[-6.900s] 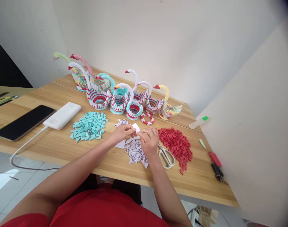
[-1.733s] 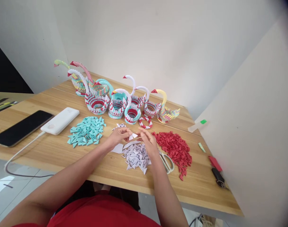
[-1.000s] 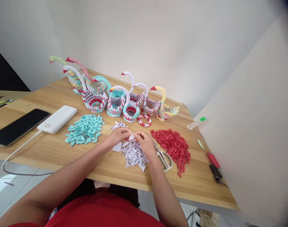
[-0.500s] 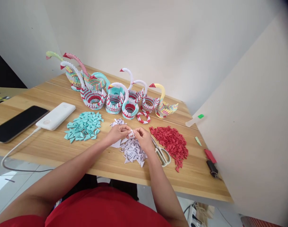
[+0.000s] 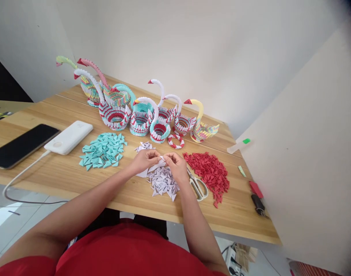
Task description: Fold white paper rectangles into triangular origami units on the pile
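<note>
My left hand (image 5: 147, 158) and my right hand (image 5: 175, 165) meet over the table, fingertips pinched on a small white piece of paper (image 5: 162, 158). Its exact folds are partly covered by my fingers. Just below lies a pile of white folded paper triangles (image 5: 163, 181). A smaller white heap (image 5: 144, 146) sits behind my left hand, and a flat white paper sheet (image 5: 142, 173) shows under its fingers. Scissors (image 5: 198, 186) with pale handles lie beside my right wrist, next to a pile of red paper triangles (image 5: 210, 171).
Several paper swans (image 5: 114, 117) stand along the back, with a red-and-white paper ring (image 5: 175, 141) before them. Turquoise triangles (image 5: 103, 150), a white power bank (image 5: 68, 137) with cable and a phone (image 5: 24, 145) lie left. A black key fob (image 5: 258, 204) rests near the right edge.
Both hands stay together over the white pile, and the fingers have shifted slightly on the white paper. The whole view has moved a little.
</note>
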`<move>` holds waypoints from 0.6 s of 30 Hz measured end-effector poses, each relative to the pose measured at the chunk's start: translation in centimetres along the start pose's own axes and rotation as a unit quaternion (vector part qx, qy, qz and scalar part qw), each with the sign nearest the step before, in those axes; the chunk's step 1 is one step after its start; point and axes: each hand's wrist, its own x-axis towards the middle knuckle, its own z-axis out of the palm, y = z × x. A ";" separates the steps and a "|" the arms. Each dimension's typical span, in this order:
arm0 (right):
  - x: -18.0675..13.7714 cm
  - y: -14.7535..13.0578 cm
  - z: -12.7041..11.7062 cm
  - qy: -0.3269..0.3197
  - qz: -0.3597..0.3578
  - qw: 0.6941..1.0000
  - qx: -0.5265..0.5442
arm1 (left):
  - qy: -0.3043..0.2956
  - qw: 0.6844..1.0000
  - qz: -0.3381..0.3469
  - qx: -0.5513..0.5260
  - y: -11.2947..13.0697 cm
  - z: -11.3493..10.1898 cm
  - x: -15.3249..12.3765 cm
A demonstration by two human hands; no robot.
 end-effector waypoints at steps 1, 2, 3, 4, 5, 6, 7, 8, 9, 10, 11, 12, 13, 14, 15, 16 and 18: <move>0.0 -0.1 0.0 -0.001 0.009 1.000 0.020 | 0.004 1.000 -0.001 0.009 0.0 -0.1 0.0; 0.0 -0.2 0.0 0.000 0.017 0.999 0.038 | 0.009 1.000 -0.002 0.020 0.0 -0.1 0.1; 0.0 -0.3 0.1 0.001 0.025 0.998 0.052 | 0.013 0.999 0.001 0.032 0.0 -0.2 0.1; 0.0 -0.4 0.1 0.001 0.031 0.998 0.062 | 0.017 0.999 0.006 0.047 0.0 -0.2 0.1; 0.0 -0.5 0.1 0.000 0.037 0.997 0.070 | 0.022 0.998 0.016 0.065 0.0 -0.2 0.0; 0.0 -0.5 0.0 0.000 0.042 0.996 0.076 | 0.027 0.995 0.029 0.089 0.1 -0.2 -0.1; 0.0 -0.5 0.0 -0.001 0.048 0.996 0.079 | 0.032 0.992 0.044 0.116 0.1 -0.2 -0.2; 0.0 -0.6 0.0 -0.003 0.052 0.995 0.080 | 0.036 0.987 0.059 0.145 0.2 -0.2 -0.3; -0.1 -0.6 0.0 -0.003 0.056 0.995 0.080 | 0.039 0.981 0.073 0.175 0.3 -0.2 -0.4; -0.1 -0.6 0.0 -0.003 0.059 0.995 0.081 | 0.040 0.975 0.085 0.201 0.4 -0.3 -0.5; -0.1 -0.6 0.0 -0.001 0.060 0.995 0.082 | 0.039 0.970 0.093 0.221 0.4 -0.3 -0.6; -0.1 -0.6 0.0 0.000 0.060 0.995 0.085 | 0.037 0.966 0.099 0.234 0.5 -0.3 -0.7; -0.1 -0.6 -0.1 0.001 0.058 0.994 0.088 | 0.033 0.965 0.102 0.241 0.5 -0.3 -0.8; -0.1 -0.6 -0.1 0.002 0.056 0.994 0.089 | 0.031 0.965 0.103 0.240 0.6 -0.3 -0.8; -0.1 -0.6 -0.1 0.000 0.053 0.995 0.088 | 0.029 0.968 0.099 0.230 0.6 -0.2 -0.8; -0.1 -0.6 -0.2 -0.003 0.050 0.995 0.083 | 0.028 0.973 0.093 0.211 0.6 -0.2 -0.8; -0.1 -0.6 -0.2 -0.009 0.043 0.997 0.066 | 0.020 0.985 0.070 0.154 0.6 -0.2 -0.7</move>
